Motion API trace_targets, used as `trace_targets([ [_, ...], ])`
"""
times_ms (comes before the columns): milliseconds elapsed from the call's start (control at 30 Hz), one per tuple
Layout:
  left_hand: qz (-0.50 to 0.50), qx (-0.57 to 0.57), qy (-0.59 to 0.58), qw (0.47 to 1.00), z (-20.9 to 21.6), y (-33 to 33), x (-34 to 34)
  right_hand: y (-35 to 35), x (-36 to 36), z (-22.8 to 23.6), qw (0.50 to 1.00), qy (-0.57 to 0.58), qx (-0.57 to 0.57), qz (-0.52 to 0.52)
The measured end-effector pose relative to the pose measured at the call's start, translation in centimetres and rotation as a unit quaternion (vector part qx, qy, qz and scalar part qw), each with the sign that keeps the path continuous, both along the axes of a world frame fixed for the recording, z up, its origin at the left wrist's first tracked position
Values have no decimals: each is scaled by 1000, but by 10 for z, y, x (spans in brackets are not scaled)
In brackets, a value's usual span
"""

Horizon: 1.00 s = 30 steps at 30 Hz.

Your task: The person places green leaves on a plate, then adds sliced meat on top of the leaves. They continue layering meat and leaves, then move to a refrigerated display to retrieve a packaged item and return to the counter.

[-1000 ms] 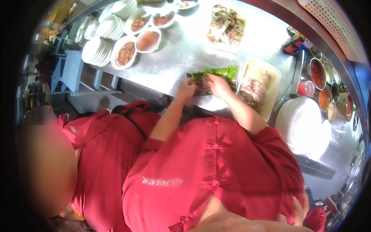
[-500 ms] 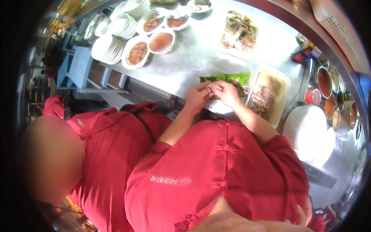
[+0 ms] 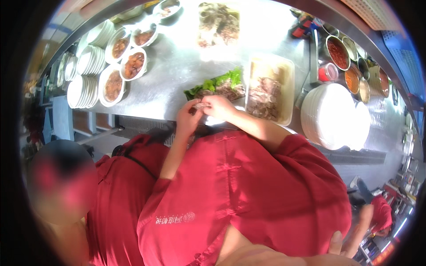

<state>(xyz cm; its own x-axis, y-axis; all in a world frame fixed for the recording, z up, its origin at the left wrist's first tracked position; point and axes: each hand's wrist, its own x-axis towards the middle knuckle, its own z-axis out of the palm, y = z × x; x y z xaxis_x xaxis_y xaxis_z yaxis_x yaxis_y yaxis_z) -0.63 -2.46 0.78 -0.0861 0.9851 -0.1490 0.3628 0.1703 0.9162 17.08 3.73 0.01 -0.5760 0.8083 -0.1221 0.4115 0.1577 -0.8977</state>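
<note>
Both my hands meet in front of my chest at the near edge of the steel counter [image 3: 162, 66]. My left hand [image 3: 188, 117] is closed, its fingertips pinching a small piece of sliced meat [image 3: 202, 106]. From the other side my right hand [image 3: 218, 107] grips the same piece. Just beyond them lies a serving of meat slices [image 3: 227, 91] edged with green lettuce [image 3: 213, 83]; the dish under it is mostly hidden. Right of this stands a pale rectangular tub [image 3: 289, 91] with more sliced meat [image 3: 262, 98] in it.
Farther back is another tub of meat [image 3: 218, 27]. White bowls of reddish-brown food [image 3: 113, 86] and plate stacks [image 3: 82, 92] crowd the left. A large white plate stack [image 3: 327, 116] and sauce pots [image 3: 338, 52] occupy the right. A co-worker in red [image 3: 126, 195] stands close at my left.
My view has turned, so the counter and its contents sit further left in the picture. My hands stay together at the counter edge, still pinching meat.
</note>
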Motion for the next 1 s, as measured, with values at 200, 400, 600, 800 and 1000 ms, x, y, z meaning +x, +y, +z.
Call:
trace_targets([
  [200, -52, 11, 145, 988, 7, 0, 0, -4, 5, -9, 998, 16, -57, -15],
  [400, -30, 14, 191, 981, 15, 14, 13, 8, -4, -14, 995, -15, 63, -70],
  [600, 109, 20, 61, 992, 27, 10, 22, 15, -12, 16, 994, -1, -15, -108],
  [800, 231, 70, -77, 967, 17, -4, 23, 9, -30, 17, 995, -3, -16, -96],
  [1000, 304, 70, -189, 931, 4, -8, 20, -3, -18, 13, 990, -26, -42, -133],
])
